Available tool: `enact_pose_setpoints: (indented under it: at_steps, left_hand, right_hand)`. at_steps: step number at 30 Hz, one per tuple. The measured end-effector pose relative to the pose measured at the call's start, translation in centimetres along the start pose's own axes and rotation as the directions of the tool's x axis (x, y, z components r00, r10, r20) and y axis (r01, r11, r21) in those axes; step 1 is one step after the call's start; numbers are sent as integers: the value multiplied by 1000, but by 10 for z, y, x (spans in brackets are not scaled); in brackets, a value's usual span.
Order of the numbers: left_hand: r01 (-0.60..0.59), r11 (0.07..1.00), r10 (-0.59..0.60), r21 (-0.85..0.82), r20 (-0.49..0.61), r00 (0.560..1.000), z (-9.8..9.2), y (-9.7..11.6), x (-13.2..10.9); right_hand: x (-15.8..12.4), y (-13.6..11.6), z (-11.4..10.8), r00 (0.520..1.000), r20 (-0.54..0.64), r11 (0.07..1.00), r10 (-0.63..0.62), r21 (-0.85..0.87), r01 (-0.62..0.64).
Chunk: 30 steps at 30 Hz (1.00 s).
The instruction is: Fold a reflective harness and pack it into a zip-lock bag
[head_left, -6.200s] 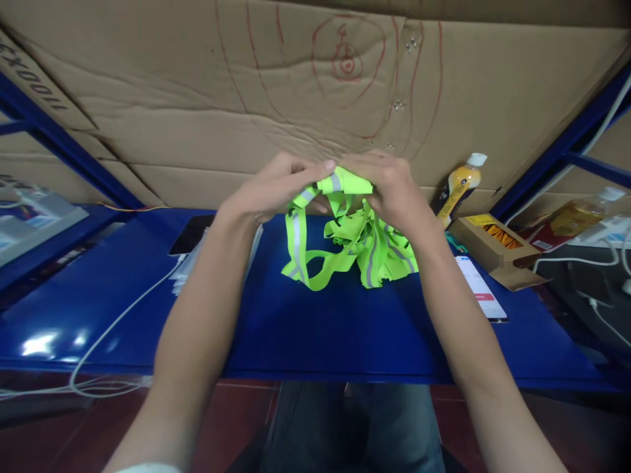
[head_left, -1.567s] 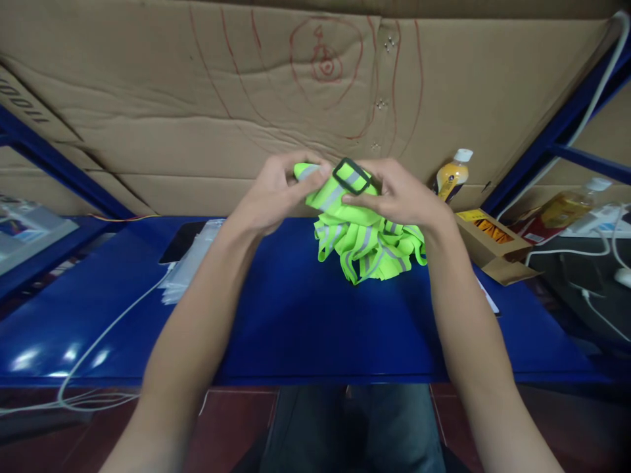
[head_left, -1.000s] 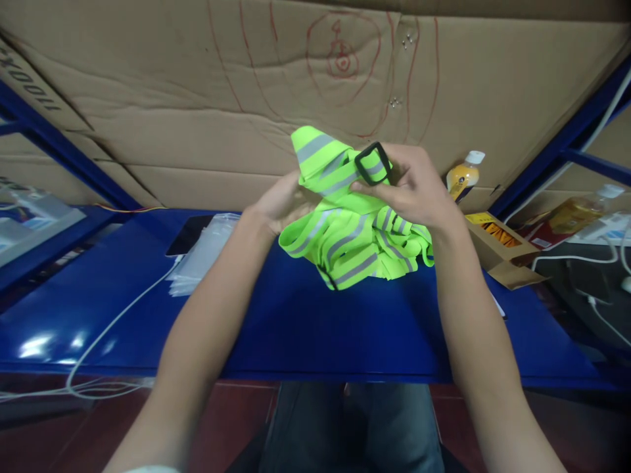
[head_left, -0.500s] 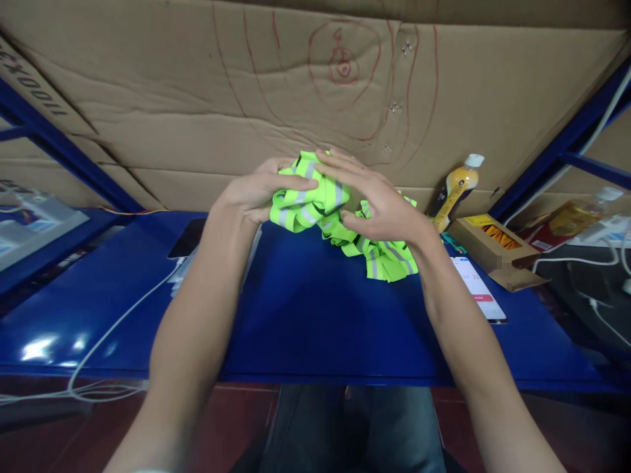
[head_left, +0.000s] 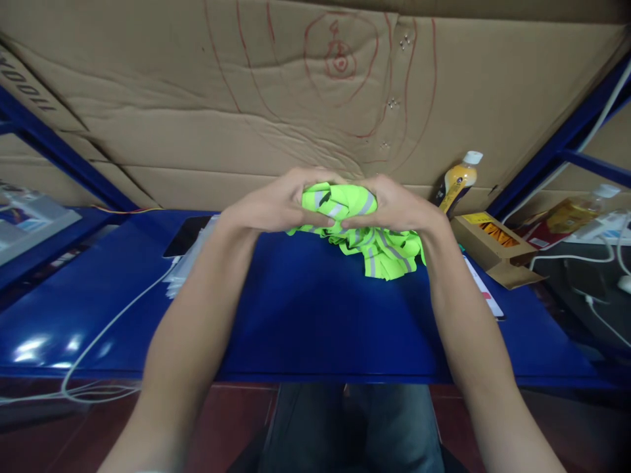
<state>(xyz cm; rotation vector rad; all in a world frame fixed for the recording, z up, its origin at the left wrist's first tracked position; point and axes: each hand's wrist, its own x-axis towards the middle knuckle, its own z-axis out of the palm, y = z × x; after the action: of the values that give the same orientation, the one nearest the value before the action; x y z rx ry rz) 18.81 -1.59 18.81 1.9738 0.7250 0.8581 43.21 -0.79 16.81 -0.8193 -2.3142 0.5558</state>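
Note:
A bundle of neon-green reflective straps (head_left: 362,226) with grey stripes is bunched up above the blue table (head_left: 305,315). My left hand (head_left: 276,207) is closed round its left side, fingers curled over the top. On the other side my right hand (head_left: 394,207) is closed round it, fingertips nearly meeting the left ones. Part of the bundle hangs down to the table under my right wrist. The black buckle is hidden.
A corrugated cardboard wall (head_left: 315,98) with red scribbles stands behind. At the right are an orange drink bottle (head_left: 456,180), an open small carton (head_left: 493,246) and a phone (head_left: 486,295). A stack of clear bags (head_left: 190,266), a dark tablet (head_left: 185,236) and a white cable (head_left: 108,328) lie left.
The loose, spread straps have been gathered and squeezed into a tight wad between both hands. The black buckle seen a second ago is no longer visible.

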Motion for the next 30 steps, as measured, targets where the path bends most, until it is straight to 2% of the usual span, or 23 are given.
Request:
enact_pose_setpoints:
  at_steps: [4,6,9,11,13,15,17,19,22,25,27,30]
  left_hand:
    - [-101,994,91,-42,-194,977,6,-14,6]
    - [-100,988,79,-118,-175,981,10,-24,8]
    - [9,947,-32,-321,-68,997,18,-33,9]
    - [61,910,-95,-410,-63,994,24,-33,11]
    - [89,882,-142,-463,-80,987,27,-31,13]
    - [128,842,-182,-524,-53,982,28,-27,16]
    - [166,788,-224,-592,-24,974,26,-25,19]
    - [171,750,-266,-639,-55,962,23,-26,21]
    - [124,752,-309,-648,-180,934,15,-31,22]
    - [83,797,-290,-599,-258,922,4,-35,19]
    - [40,849,-226,-527,-294,929,0,-35,16]
    - [-68,935,-63,-348,-353,934,0,-32,11]
  right_hand:
    - [-4,3,-8,996,-85,996,38,78,-32]
    - [-7,3,-11,992,-124,992,37,126,-22]
    - [-11,0,-16,990,-140,991,19,132,0]
    - [-12,-1,-18,987,-161,995,5,98,11]
    - [-12,-3,-19,981,-196,999,-10,36,17]
    - [-11,-3,-19,973,-229,998,-31,-53,19]
    - [-9,-3,-15,964,-255,988,-80,-149,42]
    - [-6,-3,-9,956,-252,966,-149,-242,87]
    - [0,-1,4,942,-231,931,-245,-328,162]
    - [7,3,17,924,-250,937,-289,-273,219]
    - [11,6,24,927,-277,960,-251,-191,203]
    - [14,9,33,927,-363,995,-98,-44,88]
